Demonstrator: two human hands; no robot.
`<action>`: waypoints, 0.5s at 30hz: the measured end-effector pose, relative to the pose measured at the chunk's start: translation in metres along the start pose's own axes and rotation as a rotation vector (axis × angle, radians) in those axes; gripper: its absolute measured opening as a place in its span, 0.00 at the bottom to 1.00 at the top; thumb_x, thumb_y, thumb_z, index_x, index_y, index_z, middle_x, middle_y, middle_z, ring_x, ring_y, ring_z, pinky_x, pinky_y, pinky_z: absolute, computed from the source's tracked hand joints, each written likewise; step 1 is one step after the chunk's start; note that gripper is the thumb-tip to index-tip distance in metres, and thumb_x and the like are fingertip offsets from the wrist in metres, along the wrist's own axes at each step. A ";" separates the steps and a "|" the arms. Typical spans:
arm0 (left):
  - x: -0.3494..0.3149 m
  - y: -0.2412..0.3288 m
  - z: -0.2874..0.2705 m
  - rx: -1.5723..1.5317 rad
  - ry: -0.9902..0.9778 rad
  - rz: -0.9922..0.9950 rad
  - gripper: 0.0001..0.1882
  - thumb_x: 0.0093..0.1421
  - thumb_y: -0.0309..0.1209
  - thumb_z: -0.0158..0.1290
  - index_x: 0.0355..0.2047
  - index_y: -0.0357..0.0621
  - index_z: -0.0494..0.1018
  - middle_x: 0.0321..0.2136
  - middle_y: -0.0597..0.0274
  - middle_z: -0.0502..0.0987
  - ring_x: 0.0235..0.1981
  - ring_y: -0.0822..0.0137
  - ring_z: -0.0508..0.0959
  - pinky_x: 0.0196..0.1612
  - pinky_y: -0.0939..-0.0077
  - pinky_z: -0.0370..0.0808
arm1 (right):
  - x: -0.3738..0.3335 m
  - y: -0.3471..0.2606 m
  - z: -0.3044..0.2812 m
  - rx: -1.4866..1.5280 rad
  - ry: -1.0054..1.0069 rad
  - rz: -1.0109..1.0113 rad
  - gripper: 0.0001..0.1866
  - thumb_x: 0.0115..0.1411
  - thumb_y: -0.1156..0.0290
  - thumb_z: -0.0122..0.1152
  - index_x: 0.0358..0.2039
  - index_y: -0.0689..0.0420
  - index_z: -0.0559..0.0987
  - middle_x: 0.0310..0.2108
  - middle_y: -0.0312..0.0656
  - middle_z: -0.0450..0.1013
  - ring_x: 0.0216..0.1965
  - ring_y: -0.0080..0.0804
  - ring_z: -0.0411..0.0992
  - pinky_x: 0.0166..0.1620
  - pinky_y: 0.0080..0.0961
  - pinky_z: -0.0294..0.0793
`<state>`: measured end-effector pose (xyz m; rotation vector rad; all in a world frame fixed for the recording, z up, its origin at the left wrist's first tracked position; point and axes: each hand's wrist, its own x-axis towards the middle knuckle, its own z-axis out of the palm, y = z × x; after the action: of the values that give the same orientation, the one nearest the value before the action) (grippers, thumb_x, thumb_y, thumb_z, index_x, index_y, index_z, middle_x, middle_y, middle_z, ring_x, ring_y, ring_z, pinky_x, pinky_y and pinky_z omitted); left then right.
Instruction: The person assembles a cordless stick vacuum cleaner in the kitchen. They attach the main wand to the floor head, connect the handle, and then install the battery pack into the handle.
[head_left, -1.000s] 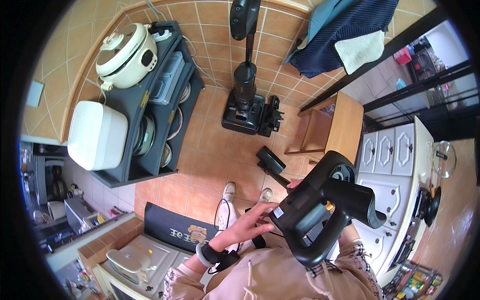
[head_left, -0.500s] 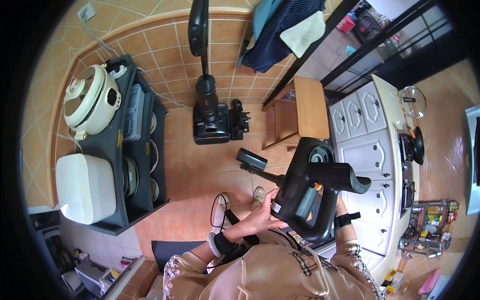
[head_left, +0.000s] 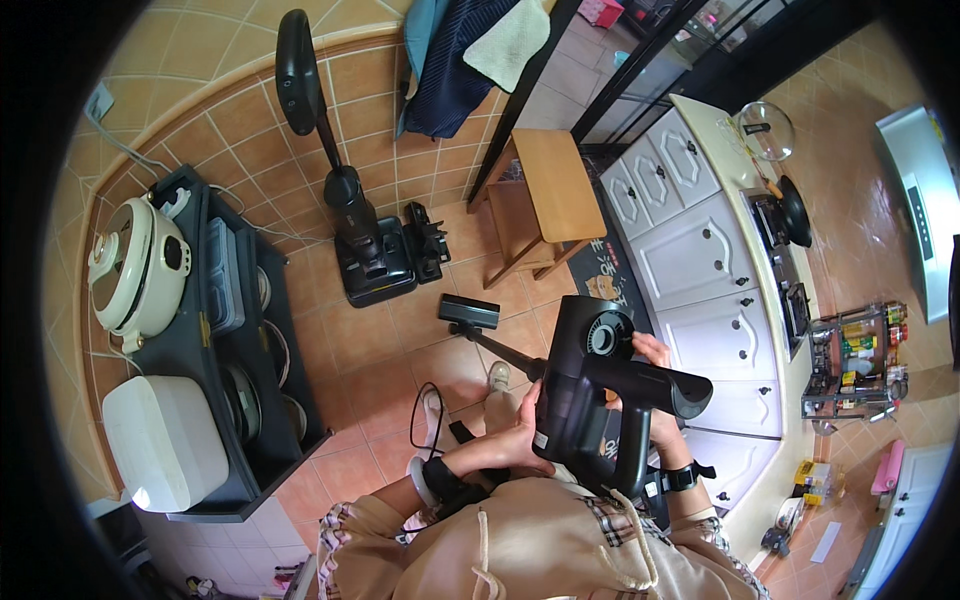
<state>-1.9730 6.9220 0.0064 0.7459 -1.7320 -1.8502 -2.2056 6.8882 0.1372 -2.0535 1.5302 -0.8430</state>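
We see terracotta floor tiles (head_left: 350, 370) running between the dark shelf unit (head_left: 200, 330) on the left and the white cabinets (head_left: 705, 250) on the right, with the wooden stool (head_left: 557, 180) and the upright floor washer (head_left: 352, 220) bordering them at the far side. The left hand (head_left: 510, 440) holds the stick vacuum (head_left: 568, 350) between curved fingers and thumb; the right hand (head_left: 660, 425) is at its other side (the handle (head_left: 632, 450) partly covers it, so we cannot tell how closed it is). The vacuum, black and tilted, is before the torso (head_left: 480, 545), its tube (head_left: 508, 355) slanting to the floor head (head_left: 470, 312) on the tiles.
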 end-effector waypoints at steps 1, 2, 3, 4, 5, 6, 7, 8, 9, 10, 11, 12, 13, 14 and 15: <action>-0.001 0.007 -0.003 0.024 -0.024 -0.027 0.83 0.34 0.38 0.77 0.63 0.38 0.12 0.67 0.34 0.41 0.70 0.47 0.47 0.69 0.61 0.49 | -0.006 0.004 0.002 0.005 0.020 0.003 0.47 0.39 0.55 0.81 0.56 0.58 0.67 0.52 0.47 0.63 0.54 0.41 0.64 0.57 0.35 0.66; -0.001 0.011 -0.004 0.048 -0.046 -0.054 0.84 0.33 0.38 0.78 0.63 0.38 0.12 0.67 0.34 0.42 0.70 0.47 0.47 0.69 0.61 0.49 | -0.009 0.006 0.003 0.011 0.039 0.005 0.45 0.38 0.55 0.81 0.54 0.58 0.68 0.50 0.47 0.64 0.53 0.41 0.65 0.56 0.35 0.67; -0.001 0.007 -0.001 0.047 -0.034 -0.022 0.84 0.33 0.38 0.78 0.63 0.37 0.11 0.67 0.34 0.42 0.69 0.47 0.47 0.69 0.61 0.49 | -0.008 0.005 0.002 0.013 0.028 -0.056 0.41 0.38 0.56 0.82 0.50 0.59 0.70 0.45 0.46 0.64 0.48 0.40 0.66 0.52 0.35 0.68; -0.005 0.000 0.004 0.043 -0.021 0.007 0.84 0.33 0.38 0.78 0.62 0.37 0.11 0.66 0.34 0.42 0.69 0.47 0.48 0.69 0.61 0.49 | -0.013 0.004 0.005 0.044 0.031 -0.048 0.39 0.38 0.60 0.83 0.47 0.58 0.70 0.44 0.45 0.65 0.47 0.40 0.66 0.51 0.34 0.68; -0.008 -0.005 0.007 0.039 -0.007 0.036 0.84 0.33 0.38 0.78 0.62 0.37 0.11 0.66 0.34 0.42 0.69 0.48 0.48 0.69 0.61 0.49 | -0.015 0.004 0.008 0.091 0.011 -0.021 0.37 0.37 0.62 0.83 0.44 0.57 0.70 0.44 0.45 0.64 0.46 0.39 0.66 0.50 0.34 0.68; -0.009 -0.010 0.006 0.052 -0.011 0.049 0.84 0.34 0.38 0.77 0.62 0.36 0.10 0.66 0.34 0.42 0.69 0.48 0.48 0.69 0.62 0.48 | -0.018 0.005 0.012 0.138 -0.009 0.006 0.35 0.37 0.64 0.83 0.42 0.56 0.70 0.43 0.44 0.64 0.44 0.38 0.66 0.50 0.33 0.67; -0.011 -0.015 0.006 0.060 -0.018 0.059 0.84 0.35 0.38 0.77 0.62 0.36 0.10 0.66 0.34 0.42 0.69 0.48 0.48 0.69 0.62 0.48 | -0.023 0.010 0.016 0.200 -0.023 0.017 0.34 0.36 0.68 0.83 0.39 0.55 0.67 0.41 0.43 0.63 0.43 0.36 0.64 0.50 0.30 0.65; -0.013 -0.018 0.007 0.069 -0.025 0.069 0.83 0.36 0.38 0.77 0.61 0.36 0.10 0.66 0.34 0.42 0.69 0.48 0.47 0.69 0.63 0.48 | -0.025 0.009 0.018 0.269 -0.028 0.037 0.34 0.37 0.69 0.83 0.39 0.55 0.67 0.41 0.42 0.63 0.43 0.35 0.63 0.50 0.30 0.65; -0.014 -0.019 0.007 0.030 -0.058 0.009 0.83 0.37 0.38 0.76 0.61 0.36 0.09 0.67 0.34 0.42 0.69 0.49 0.47 0.70 0.63 0.47 | -0.025 0.008 0.020 0.339 -0.032 0.057 0.34 0.37 0.69 0.83 0.39 0.54 0.66 0.41 0.42 0.62 0.43 0.34 0.63 0.50 0.29 0.64; -0.013 -0.019 0.006 -0.005 -0.089 -0.051 0.82 0.38 0.38 0.76 0.60 0.36 0.08 0.67 0.34 0.42 0.70 0.49 0.47 0.70 0.64 0.47 | -0.024 0.007 0.022 0.410 -0.036 0.074 0.34 0.38 0.70 0.82 0.40 0.54 0.65 0.40 0.41 0.62 0.43 0.34 0.62 0.50 0.28 0.64; -0.013 -0.018 0.004 -0.041 -0.121 -0.111 0.82 0.39 0.37 0.75 0.60 0.35 0.08 0.67 0.35 0.42 0.70 0.50 0.46 0.70 0.65 0.46 | -0.023 0.004 0.020 0.414 -0.054 0.102 0.34 0.39 0.72 0.81 0.40 0.53 0.63 0.39 0.40 0.61 0.44 0.32 0.61 0.50 0.28 0.63; -0.014 -0.018 0.004 -0.082 -0.112 -0.100 0.82 0.39 0.39 0.76 0.61 0.35 0.08 0.67 0.35 0.38 0.70 0.50 0.45 0.70 0.65 0.44 | -0.027 0.006 0.024 0.452 -0.034 0.144 0.34 0.39 0.72 0.81 0.39 0.53 0.63 0.39 0.40 0.61 0.43 0.32 0.61 0.50 0.28 0.63; -0.013 -0.018 0.004 -0.123 -0.103 -0.085 0.83 0.38 0.41 0.76 0.61 0.35 0.09 0.67 0.35 0.35 0.70 0.50 0.43 0.71 0.65 0.43 | -0.030 0.009 0.028 0.486 -0.015 0.186 0.33 0.40 0.73 0.81 0.39 0.53 0.63 0.39 0.40 0.61 0.42 0.32 0.61 0.49 0.27 0.63; -0.013 -0.017 0.004 -0.164 -0.094 -0.070 0.84 0.37 0.43 0.76 0.62 0.34 0.09 0.68 0.35 0.32 0.71 0.50 0.41 0.71 0.66 0.41 | -0.033 0.010 0.030 0.520 0.005 0.227 0.32 0.40 0.73 0.80 0.38 0.52 0.63 0.38 0.39 0.61 0.42 0.31 0.61 0.49 0.27 0.62; -0.012 -0.015 0.004 -0.164 -0.087 -0.062 0.83 0.38 0.43 0.76 0.62 0.35 0.09 0.68 0.35 0.32 0.71 0.50 0.40 0.71 0.66 0.41 | -0.033 0.009 0.030 0.531 0.013 0.234 0.32 0.40 0.74 0.80 0.37 0.52 0.63 0.38 0.39 0.60 0.41 0.31 0.61 0.49 0.27 0.62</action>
<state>-1.9668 6.9342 -0.0075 0.6702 -1.6016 -2.0661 -2.1972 6.9170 0.1032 -1.4624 1.3368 -1.0355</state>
